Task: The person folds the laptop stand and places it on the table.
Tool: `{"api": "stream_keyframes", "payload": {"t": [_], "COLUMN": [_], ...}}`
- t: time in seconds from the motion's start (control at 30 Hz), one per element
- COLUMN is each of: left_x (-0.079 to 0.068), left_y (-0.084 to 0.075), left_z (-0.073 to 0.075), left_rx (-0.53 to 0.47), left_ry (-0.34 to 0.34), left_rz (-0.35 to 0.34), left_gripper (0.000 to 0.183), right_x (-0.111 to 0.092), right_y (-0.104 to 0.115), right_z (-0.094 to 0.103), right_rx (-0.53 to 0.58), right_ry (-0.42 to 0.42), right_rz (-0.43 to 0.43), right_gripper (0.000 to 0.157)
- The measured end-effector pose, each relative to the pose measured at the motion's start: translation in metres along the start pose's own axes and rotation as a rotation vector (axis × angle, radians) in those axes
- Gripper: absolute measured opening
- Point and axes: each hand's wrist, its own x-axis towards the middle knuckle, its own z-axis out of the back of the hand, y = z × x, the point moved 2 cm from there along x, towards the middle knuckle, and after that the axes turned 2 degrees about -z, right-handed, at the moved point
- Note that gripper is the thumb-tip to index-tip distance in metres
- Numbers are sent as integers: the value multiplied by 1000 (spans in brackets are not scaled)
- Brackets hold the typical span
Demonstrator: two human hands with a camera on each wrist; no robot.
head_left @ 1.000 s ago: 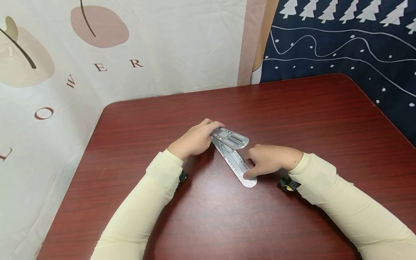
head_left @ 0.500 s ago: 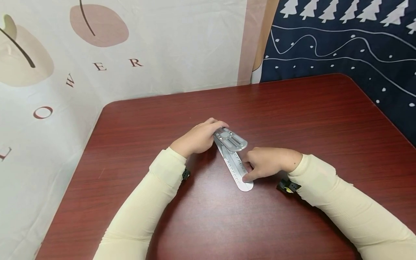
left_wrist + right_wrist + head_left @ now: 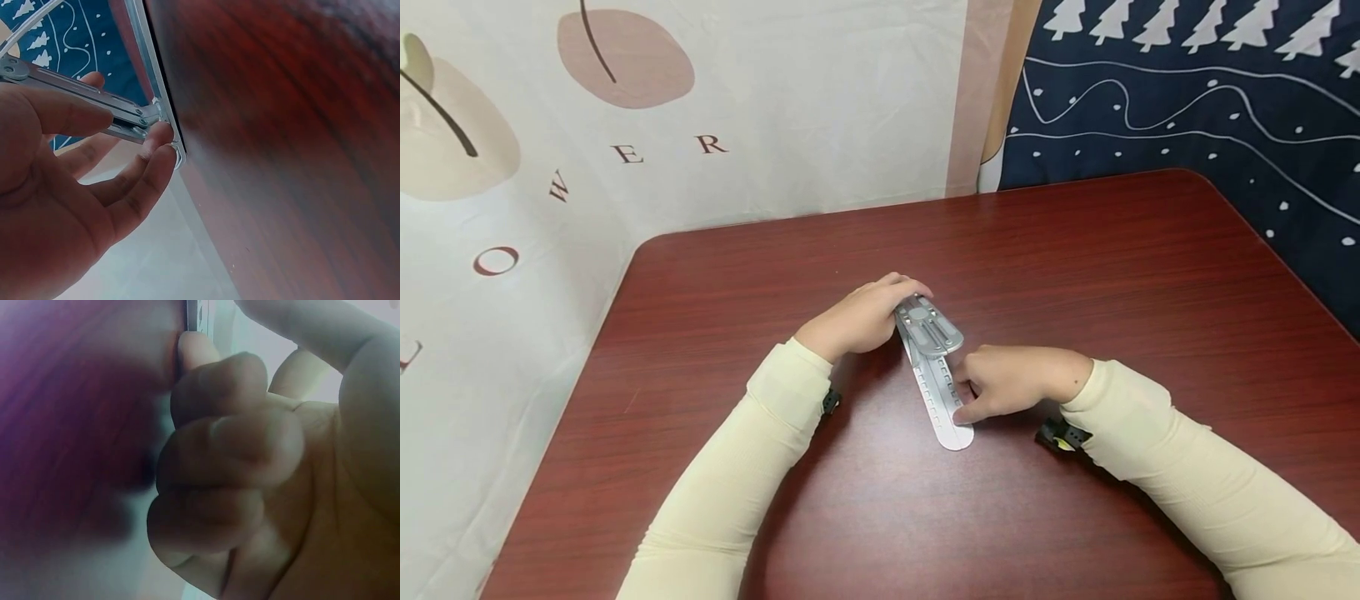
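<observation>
A silver folding stand (image 3: 931, 326) of metal lies on the table, made of an upper plate raised at an angle over a long slotted base (image 3: 936, 400). My left hand (image 3: 861, 318) grips its far, hinged end. In the left wrist view, the thumb and fingers of that hand (image 3: 81, 162) close round the hinge area of the stand (image 3: 94, 95). At the near end, my right hand (image 3: 1011, 382) pinches the base's right edge, thumb on top. The right wrist view is dim; curled fingers (image 3: 225, 450) show beside a strip of the stand (image 3: 200, 314).
The dark red wooden table (image 3: 1075, 267) spreads round both hands. A pale printed curtain (image 3: 820, 108) hangs behind and to the left, a navy tree-patterned cloth (image 3: 1150, 108) at the back right. A black wrist device (image 3: 1062, 435) sits under the right wrist.
Both hands have turned the stand slightly, its near end swinging left and toward me. The raised plate has swung left with it, and the left hand has shifted slightly right.
</observation>
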Motion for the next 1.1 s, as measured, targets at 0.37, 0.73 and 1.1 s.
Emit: {"api": "stream_keyframes", "payload": {"t": [0.37, 0.73, 1.1], "left_x": [3, 8, 9], "left_y": [-2, -6, -7], "left_z": [-1, -2, -2], "left_rx": [-7, -13, -4], "left_ry": [24, 51, 74], "left_rz": [-11, -7, 0], "left_gripper": [58, 65, 67], "right_x": [-1, -1, -1], "right_y": [3, 7, 9], "right_z": [-1, -4, -5], "right_rx": [26, 20, 14], "right_ry": [21, 22, 12], "right_rz": [10, 37, 44], "right_gripper": [23, 22, 22]}}
